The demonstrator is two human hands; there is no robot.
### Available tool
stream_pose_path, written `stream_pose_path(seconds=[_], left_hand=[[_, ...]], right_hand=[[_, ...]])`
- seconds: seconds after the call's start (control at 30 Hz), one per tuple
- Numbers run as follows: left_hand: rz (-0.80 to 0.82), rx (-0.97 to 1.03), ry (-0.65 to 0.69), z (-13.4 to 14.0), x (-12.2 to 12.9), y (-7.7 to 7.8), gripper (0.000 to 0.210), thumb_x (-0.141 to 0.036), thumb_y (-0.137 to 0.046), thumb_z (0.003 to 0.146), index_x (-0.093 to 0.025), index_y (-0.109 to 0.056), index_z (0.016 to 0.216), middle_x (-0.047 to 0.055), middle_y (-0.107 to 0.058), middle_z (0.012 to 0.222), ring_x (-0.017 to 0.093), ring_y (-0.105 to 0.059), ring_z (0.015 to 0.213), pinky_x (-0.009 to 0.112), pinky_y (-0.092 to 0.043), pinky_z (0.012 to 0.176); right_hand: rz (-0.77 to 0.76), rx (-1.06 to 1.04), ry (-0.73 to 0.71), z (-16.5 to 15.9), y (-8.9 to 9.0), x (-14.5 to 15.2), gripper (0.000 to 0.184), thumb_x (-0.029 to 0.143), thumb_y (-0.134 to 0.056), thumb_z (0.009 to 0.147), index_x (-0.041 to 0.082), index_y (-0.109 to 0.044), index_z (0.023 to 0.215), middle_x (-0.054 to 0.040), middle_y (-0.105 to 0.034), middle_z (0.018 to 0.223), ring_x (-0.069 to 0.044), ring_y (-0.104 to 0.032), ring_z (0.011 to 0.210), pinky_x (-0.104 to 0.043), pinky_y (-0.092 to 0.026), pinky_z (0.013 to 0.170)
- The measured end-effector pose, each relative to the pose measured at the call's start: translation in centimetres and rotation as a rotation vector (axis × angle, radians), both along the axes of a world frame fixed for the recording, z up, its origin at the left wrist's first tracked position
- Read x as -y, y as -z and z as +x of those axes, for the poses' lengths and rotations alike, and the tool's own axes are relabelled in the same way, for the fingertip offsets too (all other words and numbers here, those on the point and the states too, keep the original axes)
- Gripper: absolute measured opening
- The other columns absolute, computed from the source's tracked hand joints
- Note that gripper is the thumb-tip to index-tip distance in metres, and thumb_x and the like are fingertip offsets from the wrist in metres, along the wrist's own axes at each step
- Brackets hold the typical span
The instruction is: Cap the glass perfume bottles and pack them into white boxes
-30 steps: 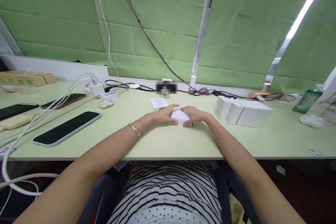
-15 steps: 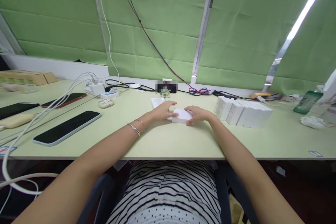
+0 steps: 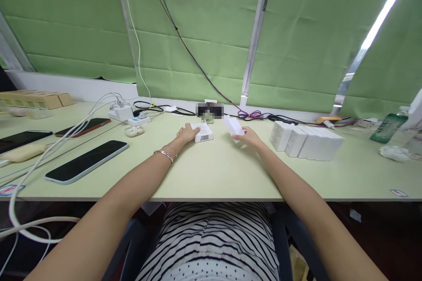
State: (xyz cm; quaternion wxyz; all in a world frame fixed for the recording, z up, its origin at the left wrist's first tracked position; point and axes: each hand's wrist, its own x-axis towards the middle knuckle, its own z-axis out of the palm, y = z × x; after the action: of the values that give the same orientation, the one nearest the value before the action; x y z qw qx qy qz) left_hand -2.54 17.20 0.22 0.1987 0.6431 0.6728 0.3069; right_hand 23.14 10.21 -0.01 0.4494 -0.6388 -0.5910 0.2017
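Pressure from the right hand should be light and even: its thumb and fingers hold a white box at an angle over the table, and its walls look like card that a hard squeeze could dent. Whether its lowest edge touches the surface, I cannot tell. The left hand is at the left side of a barcode box, thumb over the top; how firmly it grips does not show. Gentle thumb contact should be enough to steady that box, which lies flat, barcode toward the person. A gap parts the two boxes, worth leaving until both are squared up. Just beyond the right wrist stands a row of boxes; a careless swing outward could nudge it.
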Motion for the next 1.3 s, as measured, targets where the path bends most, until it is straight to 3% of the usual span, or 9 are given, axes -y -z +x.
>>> stream_pose_path(seconds=[0.17, 0.3, 0.47, 0.53, 0.67, 0.77, 0.9, 1.1, 1.3], left_hand=[[0.008, 0.098, 0.241, 1.7, 0.7, 0.9, 0.072, -0.041, -0.059, 0.074, -0.013, -0.024, 0.131, 0.020, -0.044, 0.132, 0.030, -0.044, 0.120, 0.040, -0.034, 0.098], [0.081, 0.203, 0.425, 4.1, 2.3, 2.0, 0.081, -0.039, -0.064, 0.069, -0.012, -0.021, 0.133, 0.019, -0.042, 0.133, 0.027, -0.045, 0.119, 0.038, -0.036, 0.098], [0.277, 0.335, 0.462, 5.5, 3.6, 1.9, 0.095, -0.033, -0.074, 0.057, -0.014, -0.020, 0.132, 0.019, -0.022, 0.141, 0.032, -0.025, 0.130, 0.046, -0.025, 0.105], [0.340, 0.393, 0.432, 5.5, 3.7, 1.5, 0.098, -0.030, -0.073, 0.058, -0.016, -0.012, 0.134, 0.020, -0.016, 0.140, 0.033, -0.027, 0.128, 0.048, -0.027, 0.104], [0.448, 0.490, 0.483, 5.7, 4.0, 0.9, 0.095, -0.024, -0.067, 0.065, -0.023, -0.001, 0.134, 0.016, -0.031, 0.130, 0.028, -0.042, 0.118, 0.045, -0.038, 0.095], [0.659, 0.437, 0.579, 6.0, 4.7, 0.8, 0.094, -0.021, -0.069, 0.065, -0.023, -0.004, 0.133, 0.012, -0.038, 0.120, 0.026, -0.042, 0.116, 0.045, -0.035, 0.098], [0.809, 0.314, 0.547, 6.5, 5.3, 1.0, 0.087, -0.026, -0.067, 0.070, -0.022, -0.006, 0.132, 0.011, -0.032, 0.115, 0.023, -0.040, 0.111, 0.045, -0.032, 0.098], [1.068, 0.126, 0.595, 6.3, 5.6, 0.6, 0.056, -0.029, -0.059, 0.078, -0.026, -0.021, 0.119, 0.010, -0.025, 0.116, 0.024, -0.032, 0.117, 0.044, -0.040, 0.090], [0.984, 0.045, 0.633, 6.2, 7.1, -0.3, 0.039, -0.033, -0.056, 0.080, -0.025, -0.035, 0.112, 0.009, -0.027, 0.115, 0.025, -0.039, 0.111, 0.037, -0.049, 0.074]], right_hand=[[-0.074, 0.166, 0.119, -0.6, 0.9, -0.6, 0.072, 0.035, -0.076, 0.046, 0.011, -0.051, 0.109, -0.0186, -0.052, 0.115, -0.035, -0.038, 0.117, -0.045, -0.026, 0.096], [-0.085, 0.193, 0.107, -1.1, 1.0, -0.4, 0.071, 0.040, -0.073, 0.050, 0.011, -0.050, 0.111, -0.0187, -0.051, 0.117, -0.034, -0.039, 0.117, -0.043, -0.030, 0.094], [-0.079, 0.114, 0.052, -1.3, 1.1, 0.0, 0.067, 0.044, -0.069, 0.055, 0.015, -0.048, 0.111, -0.0158, -0.054, 0.115, -0.030, -0.049, 0.109, -0.041, -0.038, 0.089], [-0.074, 0.054, 0.023, -1.5, 1.1, -0.1, 0.066, 0.049, -0.066, 0.058, 0.015, -0.047, 0.111, -0.0144, -0.056, 0.112, -0.026, -0.054, 0.101, -0.038, -0.043, 0.083], [0.010, -0.106, -0.021, -1.9, 0.4, -0.3, 0.067, 0.051, -0.068, 0.057, 0.020, -0.043, 0.112, -0.0086, -0.059, 0.106, -0.022, -0.057, 0.095, -0.036, -0.046, 0.080], [0.204, -0.455, -0.141, -2.0, -0.7, 0.0, 0.066, 0.047, -0.072, 0.053, 0.022, -0.044, 0.107, -0.0052, -0.060, 0.100, -0.020, -0.057, 0.094, -0.036, -0.045, 0.083], [0.415, -0.784, -0.438, -1.9, -2.7, 1.6, 0.047, 0.047, -0.069, 0.059, 0.025, -0.050, 0.095, -0.0005, -0.060, 0.099, -0.017, -0.057, 0.094, -0.031, -0.046, 0.082], [0.343, -0.784, -0.712, -2.5, -3.8, 3.7, 0.044, 0.051, -0.068, 0.061, 0.025, -0.056, 0.094, -0.0014, -0.061, 0.103, -0.020, -0.057, 0.096, -0.033, -0.046, 0.082], [0.293, -0.723, -0.641, -2.8, -3.3, 3.1, 0.055, 0.051, -0.071, 0.057, 0.024, -0.051, 0.101, -0.0022, -0.062, 0.099, -0.020, -0.058, 0.091, -0.032, -0.047, 0.078]])
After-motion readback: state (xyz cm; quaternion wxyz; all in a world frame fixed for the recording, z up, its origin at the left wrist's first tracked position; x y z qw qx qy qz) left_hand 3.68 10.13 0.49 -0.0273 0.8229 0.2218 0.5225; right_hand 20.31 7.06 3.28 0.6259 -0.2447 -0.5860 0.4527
